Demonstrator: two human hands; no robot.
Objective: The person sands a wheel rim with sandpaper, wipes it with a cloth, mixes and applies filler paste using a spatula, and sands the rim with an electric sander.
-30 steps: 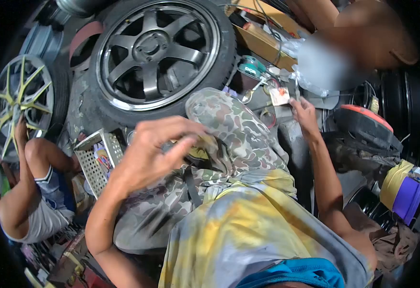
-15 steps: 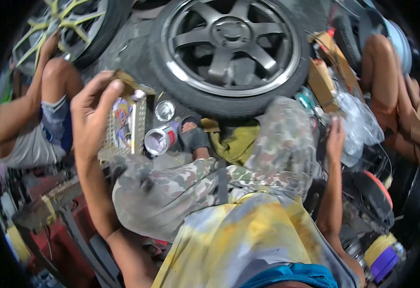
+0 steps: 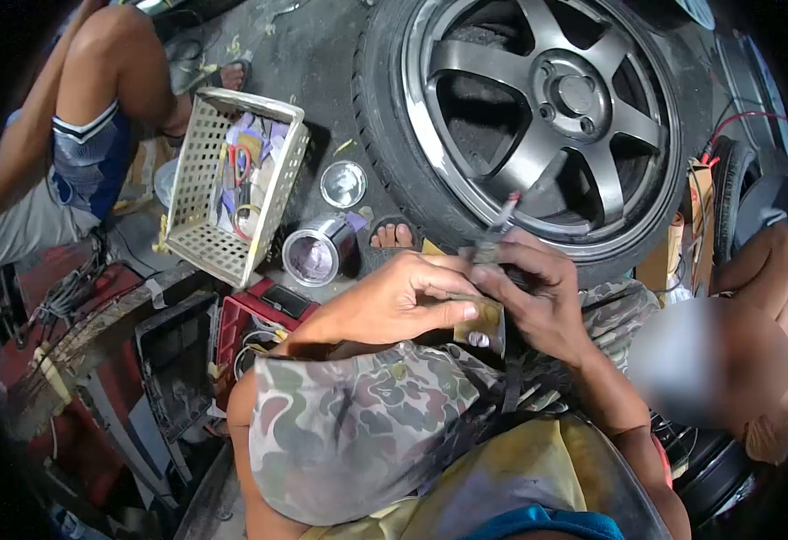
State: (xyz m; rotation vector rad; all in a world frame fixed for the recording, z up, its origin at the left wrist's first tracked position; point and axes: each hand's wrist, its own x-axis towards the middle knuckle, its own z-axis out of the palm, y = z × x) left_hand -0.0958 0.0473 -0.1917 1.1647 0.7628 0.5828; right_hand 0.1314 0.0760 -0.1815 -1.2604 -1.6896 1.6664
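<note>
My left hand (image 3: 412, 304) is closed on a small yellow-brown flat piece (image 3: 493, 326), thumb on top; a shiny pale blob lies on its lower part. Right beside it, my right hand (image 3: 538, 292) grips a slim tool (image 3: 505, 216) with a reddish tip, blurred by motion. Both hands are above my camouflage-clad lap, at the near edge of a tyre (image 3: 380, 135) with a dark grey spoked wheel (image 3: 625, 162). Left of the tyre stand an open can (image 3: 316, 256) of greyish paste and a round lid (image 3: 344, 184).
A cream basket (image 3: 273, 211) holds red-handled scissors and scraps. Near the left edge is a seated person's knee (image 3: 111, 49); another person (image 3: 776, 279) is at the right. A red toolbox (image 3: 248, 317) and a dark open case (image 3: 176, 364) lie at lower left.
The view has swung left and closer to the hands. My left hand has come down over the lap with the flat piece, and my right hand has moved in beside it with the tool.
</note>
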